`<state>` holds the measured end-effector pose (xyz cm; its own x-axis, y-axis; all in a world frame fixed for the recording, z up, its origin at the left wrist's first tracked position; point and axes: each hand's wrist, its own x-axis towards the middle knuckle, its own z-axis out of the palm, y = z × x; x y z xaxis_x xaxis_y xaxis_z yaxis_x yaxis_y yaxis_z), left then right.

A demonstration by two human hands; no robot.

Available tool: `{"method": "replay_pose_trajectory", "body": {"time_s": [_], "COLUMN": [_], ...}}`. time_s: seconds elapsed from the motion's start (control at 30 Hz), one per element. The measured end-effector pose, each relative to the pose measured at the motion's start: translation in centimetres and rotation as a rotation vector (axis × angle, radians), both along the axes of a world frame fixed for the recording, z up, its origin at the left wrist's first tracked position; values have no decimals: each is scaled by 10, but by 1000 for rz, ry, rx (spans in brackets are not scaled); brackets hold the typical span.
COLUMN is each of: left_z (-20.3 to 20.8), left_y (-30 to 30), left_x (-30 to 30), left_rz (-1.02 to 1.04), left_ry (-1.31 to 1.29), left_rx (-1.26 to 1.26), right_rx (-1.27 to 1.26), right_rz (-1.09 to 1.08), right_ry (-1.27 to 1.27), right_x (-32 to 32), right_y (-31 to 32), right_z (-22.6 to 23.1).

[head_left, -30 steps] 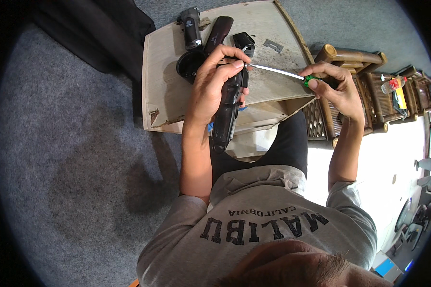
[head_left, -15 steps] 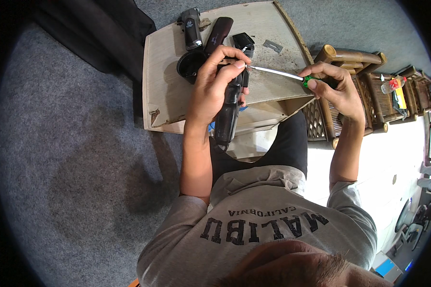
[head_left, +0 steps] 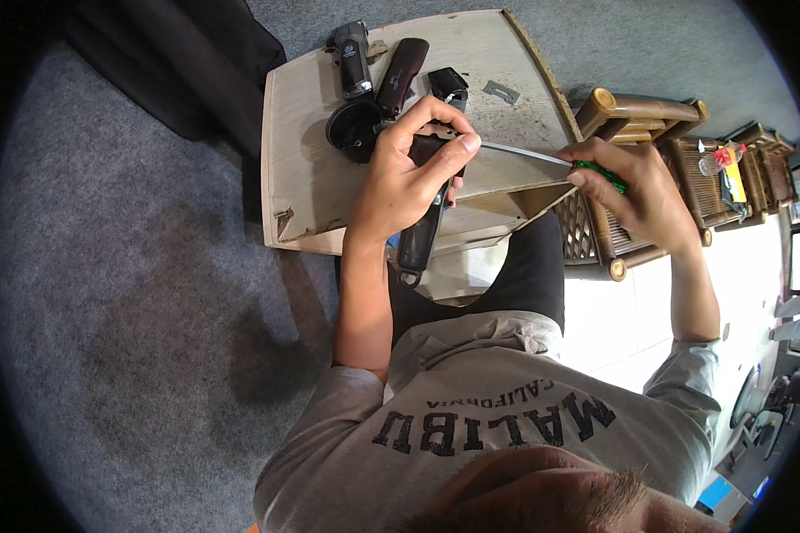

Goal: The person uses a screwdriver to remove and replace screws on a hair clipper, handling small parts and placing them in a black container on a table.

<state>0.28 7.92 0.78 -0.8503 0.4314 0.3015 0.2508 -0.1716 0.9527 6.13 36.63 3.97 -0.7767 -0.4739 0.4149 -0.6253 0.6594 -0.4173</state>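
Note:
My left hand (head_left: 402, 182) is wrapped round a black hair clipper (head_left: 420, 240), its looped end pointing down toward my lap. In my right hand (head_left: 636, 195) is the green handle of a screwdriver (head_left: 535, 156). The shaft reaches left to the clipper's upper end, where my left thumb and forefinger close around the tip and hide it. Just beyond my left hand lie a round black dish (head_left: 350, 124), a dark maroon casing (head_left: 404, 73) and a small black part (head_left: 449, 84). A flat metal plate (head_left: 501, 91) rests farther right.
These things lie on a worn pale wooden table (head_left: 311, 191) with an open shelf below. A grey clipper-like device (head_left: 354, 60) is at its far left. Bamboo chairs (head_left: 649, 115) stand close on the right, and a bottle (head_left: 729, 155) sits beyond. Dark cloth (head_left: 178, 62) hangs at left.
My right hand has moved slightly right and nearer, its fingers now wrapped further over the screwdriver's handle. The clipper has turned a little in my left hand.

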Motion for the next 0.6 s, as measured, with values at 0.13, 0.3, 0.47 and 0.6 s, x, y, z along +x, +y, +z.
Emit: {"method": "replay_pose_trajectory", "body": {"time_s": [0.13,0.3,0.47,0.6], "left_z": [1,1,-1,-1], "left_y": [-1,-2,-3,-1], "left_x": [1,1,0,1], "left_rz": [15,-10,5,21], "left_ry": [-66,-38,-55,-32], "left_rx": [-11,-24,-8,6], "right_rx": [272,96,96,288], "right_rz": [-124,-273,-148,-193], "right_ry": [344,-185,-165,298], "right_x": [13,14,9,11], "right_y": [-9,3,-2,-4], "right_z": [11,18,19,11]}}
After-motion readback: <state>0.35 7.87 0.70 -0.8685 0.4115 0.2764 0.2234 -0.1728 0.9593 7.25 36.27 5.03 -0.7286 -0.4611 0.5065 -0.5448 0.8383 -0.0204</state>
